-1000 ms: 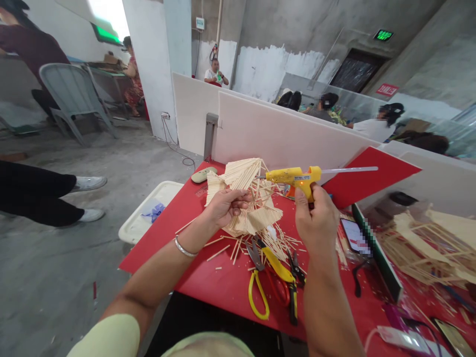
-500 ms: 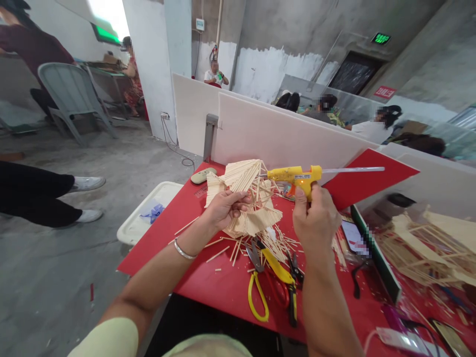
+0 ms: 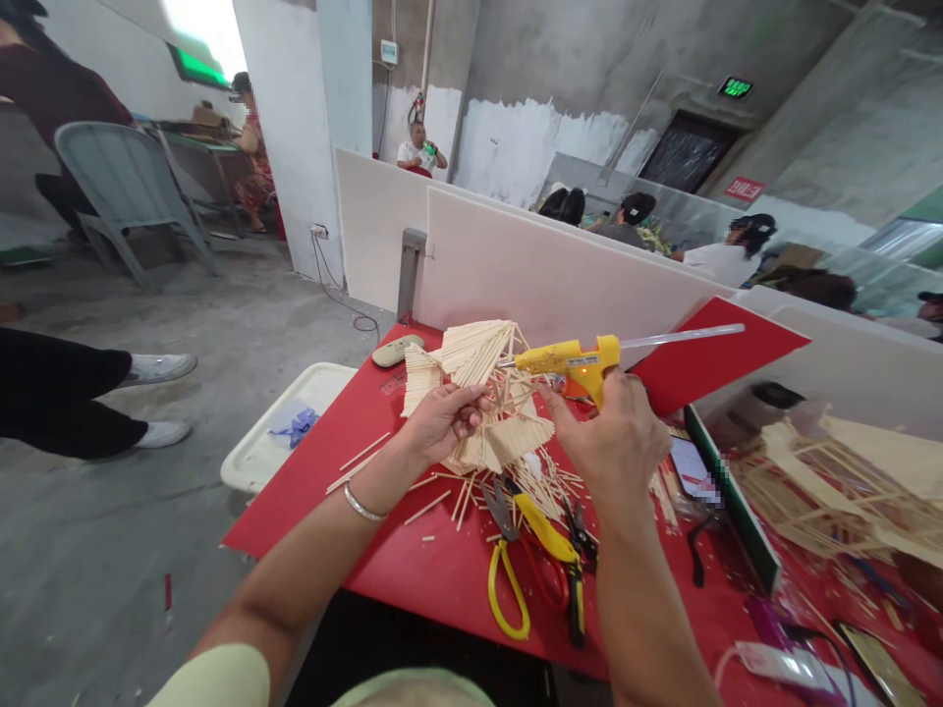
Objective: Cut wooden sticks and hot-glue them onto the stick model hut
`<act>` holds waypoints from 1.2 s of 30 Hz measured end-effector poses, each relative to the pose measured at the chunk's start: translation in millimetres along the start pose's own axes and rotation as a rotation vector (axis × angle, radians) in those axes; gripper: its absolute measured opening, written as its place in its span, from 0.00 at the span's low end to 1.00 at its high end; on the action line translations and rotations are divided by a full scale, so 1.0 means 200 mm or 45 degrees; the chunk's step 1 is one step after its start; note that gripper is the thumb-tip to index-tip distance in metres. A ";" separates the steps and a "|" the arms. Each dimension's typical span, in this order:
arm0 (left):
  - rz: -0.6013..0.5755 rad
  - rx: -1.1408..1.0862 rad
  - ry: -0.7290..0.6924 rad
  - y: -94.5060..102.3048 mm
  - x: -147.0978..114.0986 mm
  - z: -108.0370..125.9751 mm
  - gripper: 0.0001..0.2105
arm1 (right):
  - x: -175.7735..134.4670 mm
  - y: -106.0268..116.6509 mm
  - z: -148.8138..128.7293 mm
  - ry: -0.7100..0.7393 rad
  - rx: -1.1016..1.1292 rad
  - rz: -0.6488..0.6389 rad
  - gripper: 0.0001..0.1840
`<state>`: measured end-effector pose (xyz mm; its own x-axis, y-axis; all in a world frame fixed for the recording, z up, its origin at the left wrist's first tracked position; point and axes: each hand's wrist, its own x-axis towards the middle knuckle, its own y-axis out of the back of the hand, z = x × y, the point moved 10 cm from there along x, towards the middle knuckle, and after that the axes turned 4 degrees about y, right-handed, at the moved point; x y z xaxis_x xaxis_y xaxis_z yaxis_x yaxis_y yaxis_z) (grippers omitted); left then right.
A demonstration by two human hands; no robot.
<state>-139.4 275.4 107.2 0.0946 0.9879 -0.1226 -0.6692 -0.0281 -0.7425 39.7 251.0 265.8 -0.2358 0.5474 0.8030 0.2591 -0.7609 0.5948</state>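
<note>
A model of pale wooden sticks (image 3: 471,352), with slatted roof-like panels, stands on the red tabletop. At its near side is my left hand (image 3: 448,420), thumb and forefinger pinched together and the other fingers curled; what lies between the fingertips is too small to make out. My right hand (image 3: 615,432) grips a yellow hot glue gun (image 3: 567,361) by its handle, the thumb reaching out toward the model. The gun's nozzle points left and sits close to the upper sticks; a clear glue stick (image 3: 685,336) juts from its back.
Loose sticks (image 3: 431,506), yellow-handled pliers (image 3: 508,589) and a yellow-and-black cutter (image 3: 549,530) lie before the model. A grey-green case (image 3: 398,350) rests behind left. White partitions (image 3: 516,255) rise at the back. A second stick model (image 3: 810,491) stands right; a white tray (image 3: 243,457) sits left.
My right hand has moved left and slightly down with the glue gun, bringing its nozzle further over the model. My right thumb now stretches toward the sticks. The left hand keeps its pinch.
</note>
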 end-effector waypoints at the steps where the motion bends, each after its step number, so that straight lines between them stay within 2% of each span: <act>1: -0.003 -0.006 0.002 0.00 0.00 0.00 0.09 | 0.00 0.00 -0.01 0.011 -0.016 -0.005 0.32; 5: -0.003 -0.029 0.002 -0.01 0.00 0.00 0.09 | -0.01 -0.02 -0.02 0.045 -0.063 -0.026 0.26; 12: -0.002 -0.049 0.016 -0.02 -0.01 -0.01 0.10 | -0.02 -0.06 -0.04 0.092 -0.073 -0.101 0.24; 30: 0.002 -0.053 -0.006 -0.02 0.00 -0.01 0.10 | -0.02 -0.10 -0.04 0.105 -0.080 -0.144 0.25; 36: -0.009 -0.080 0.013 -0.01 0.00 -0.02 0.11 | -0.02 -0.07 -0.03 0.099 -0.077 -0.097 0.23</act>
<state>-134.6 273.8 106.2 0.1065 0.9866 -0.1239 -0.6213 -0.0312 -0.7830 31.8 257.8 253.3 -0.3253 0.5772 0.7490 0.1811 -0.7394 0.6485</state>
